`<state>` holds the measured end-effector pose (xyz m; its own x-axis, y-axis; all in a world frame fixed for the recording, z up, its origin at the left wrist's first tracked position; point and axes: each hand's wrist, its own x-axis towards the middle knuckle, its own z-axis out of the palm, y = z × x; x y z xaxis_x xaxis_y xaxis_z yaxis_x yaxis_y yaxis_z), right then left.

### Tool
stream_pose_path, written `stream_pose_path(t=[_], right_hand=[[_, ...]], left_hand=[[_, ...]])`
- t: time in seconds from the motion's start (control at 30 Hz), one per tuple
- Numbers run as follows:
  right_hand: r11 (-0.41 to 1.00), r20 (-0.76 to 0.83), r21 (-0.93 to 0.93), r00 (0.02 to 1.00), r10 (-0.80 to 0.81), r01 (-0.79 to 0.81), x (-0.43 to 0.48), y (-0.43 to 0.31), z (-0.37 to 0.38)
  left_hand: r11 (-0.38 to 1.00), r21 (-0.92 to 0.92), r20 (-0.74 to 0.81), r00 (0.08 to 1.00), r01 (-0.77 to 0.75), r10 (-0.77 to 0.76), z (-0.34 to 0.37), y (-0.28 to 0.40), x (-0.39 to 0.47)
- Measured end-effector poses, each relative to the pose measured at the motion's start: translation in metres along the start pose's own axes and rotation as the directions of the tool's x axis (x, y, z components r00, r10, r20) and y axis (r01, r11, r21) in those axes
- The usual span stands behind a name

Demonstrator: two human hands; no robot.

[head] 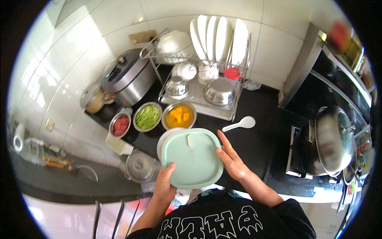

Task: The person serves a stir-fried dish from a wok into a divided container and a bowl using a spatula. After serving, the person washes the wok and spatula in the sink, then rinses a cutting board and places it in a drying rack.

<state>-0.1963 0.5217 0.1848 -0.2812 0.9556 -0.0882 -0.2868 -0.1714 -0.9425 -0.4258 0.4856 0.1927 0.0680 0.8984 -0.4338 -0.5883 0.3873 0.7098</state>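
Observation:
A mint-green plastic lid, square with rounded corners and a small vent flap, lies level between my two hands. At its lower left, my left hand grips the rim with the thumb on top. My right hand holds the right edge, thumb on the rim and a finger stretched out past it. Behind the lid, a pale round dish is partly covered. Whether a container sits under the lid is hidden. Beyond it stand metal bowls of orange chunks, sliced green vegetable and red minced meat.
A white spoon lies on the black counter. Behind stands a dish rack with plates and bowls, left of it a rice cooker. A lidded wok occupies the stove at right. A lidded pot is near my left hand.

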Motion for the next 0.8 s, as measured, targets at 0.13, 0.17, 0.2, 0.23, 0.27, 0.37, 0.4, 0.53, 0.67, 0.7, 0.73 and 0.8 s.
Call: stream_pose_path(t=[0.13,0.17,0.2,0.23,0.27,0.37,0.4,0.53,0.67,0.7,0.73,0.8], right_hand=[[0.998,-0.292,0.038,0.956,-0.033,0.046,-0.004,-0.010,-0.027],[0.996,-0.364,0.019,0.929,-0.072,0.085,-0.006,-0.009,-0.038],[0.991,-0.433,0.026,0.895,-0.107,0.131,-0.008,-0.003,-0.054],[0.992,-0.515,0.038,0.853,-0.085,0.122,-0.012,-0.008,-0.061],[0.989,-0.575,0.042,0.813,-0.094,0.144,-0.014,-0.009,-0.070],[0.974,-0.739,0.087,0.669,-0.079,0.210,-0.018,0.000,-0.116],[0.966,-0.800,0.111,0.597,-0.054,0.235,-0.015,0.007,-0.141],[0.968,-0.890,-0.038,0.431,-0.145,0.246,0.028,0.014,-0.200],[0.982,-0.917,-0.067,0.378,-0.130,0.176,0.090,0.022,-0.230],[0.963,-0.939,-0.106,0.293,-0.178,0.247,0.105,0.043,-0.253],[0.973,-0.945,-0.130,0.275,-0.180,0.192,0.119,0.060,-0.274],[0.985,-0.948,-0.136,0.274,-0.161,0.108,0.141,0.065,-0.268]], left_hand=[[0.977,0.113,0.175,0.965,0.179,-0.197,0.037,0.011,0.070],[0.970,0.122,0.271,0.933,0.211,-0.237,0.051,0.006,0.088],[0.946,0.207,0.208,0.933,0.251,-0.293,0.068,-0.001,0.104],[0.924,0.266,0.284,0.894,0.274,-0.347,0.079,-0.010,0.125],[0.905,0.319,0.284,0.882,0.283,-0.376,0.094,-0.015,0.137],[0.881,0.405,0.236,0.903,0.244,-0.359,0.122,-0.021,0.144],[0.872,0.417,0.262,0.884,0.257,-0.386,0.120,-0.023,0.142],[0.822,0.459,0.382,0.761,0.337,-0.525,0.087,-0.021,0.122],[0.784,0.525,0.295,0.794,0.331,-0.532,0.055,-0.008,0.092],[0.780,0.538,0.265,0.815,0.319,-0.516,0.052,-0.003,0.082],[0.787,0.535,0.234,0.841,0.307,-0.487,0.049,0.001,0.073],[0.831,0.481,0.159,0.903,0.281,-0.398,0.035,0.005,0.057]])
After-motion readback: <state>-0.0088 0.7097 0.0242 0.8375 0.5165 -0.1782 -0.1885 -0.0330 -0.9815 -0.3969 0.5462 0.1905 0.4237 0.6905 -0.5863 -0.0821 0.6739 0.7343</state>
